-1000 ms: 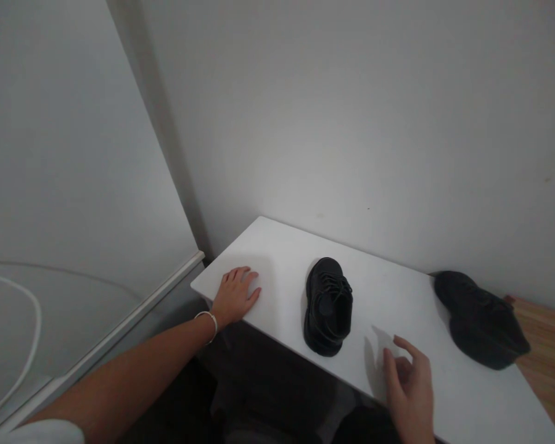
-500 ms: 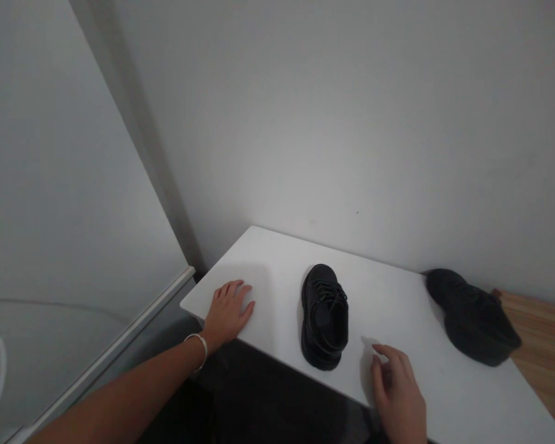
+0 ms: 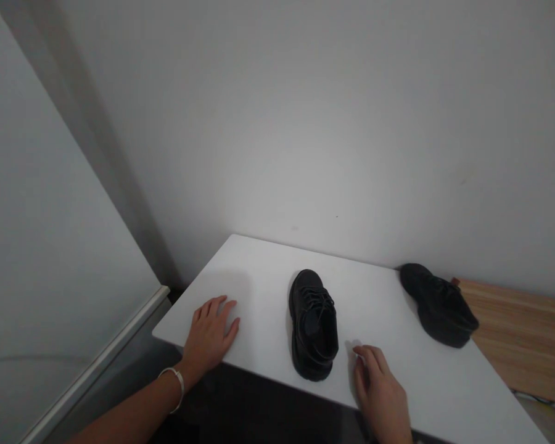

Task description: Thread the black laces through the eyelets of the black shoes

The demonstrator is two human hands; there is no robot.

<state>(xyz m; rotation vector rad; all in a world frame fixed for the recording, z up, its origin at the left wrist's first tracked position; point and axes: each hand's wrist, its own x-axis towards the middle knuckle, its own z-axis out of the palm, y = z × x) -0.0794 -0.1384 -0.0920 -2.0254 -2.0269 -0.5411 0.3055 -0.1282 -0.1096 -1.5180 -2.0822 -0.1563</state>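
Note:
A black lace-up shoe (image 3: 313, 324) stands upright on the white tabletop (image 3: 263, 265), toe toward the wall, laces and dark opening facing up. My left hand (image 3: 211, 330) lies palm down on the table to the left of the shoe, fingers spread, a light bangle at its wrist. On the shoe's other side, my right hand (image 3: 379, 388) rests near the front edge, fingers loosely curled, a small gap between thumb and forefinger. Neither hand touches the shoe. A second black shoe (image 3: 438, 305) sits farther right, close to the wall.
Behind the table rises a plain pale wall (image 3: 305, 123). A wood-grained surface (image 3: 518, 333) adjoins the table on the right. At the left is a pale panel (image 3: 50, 234) with a ledge (image 3: 120, 351) along its bottom. Below the table's front edge it is dark.
The view has shifted a little, so the table, shoes and hands appear farther left. Both hands keep about the same places on the table, and the shoes have not moved on it.

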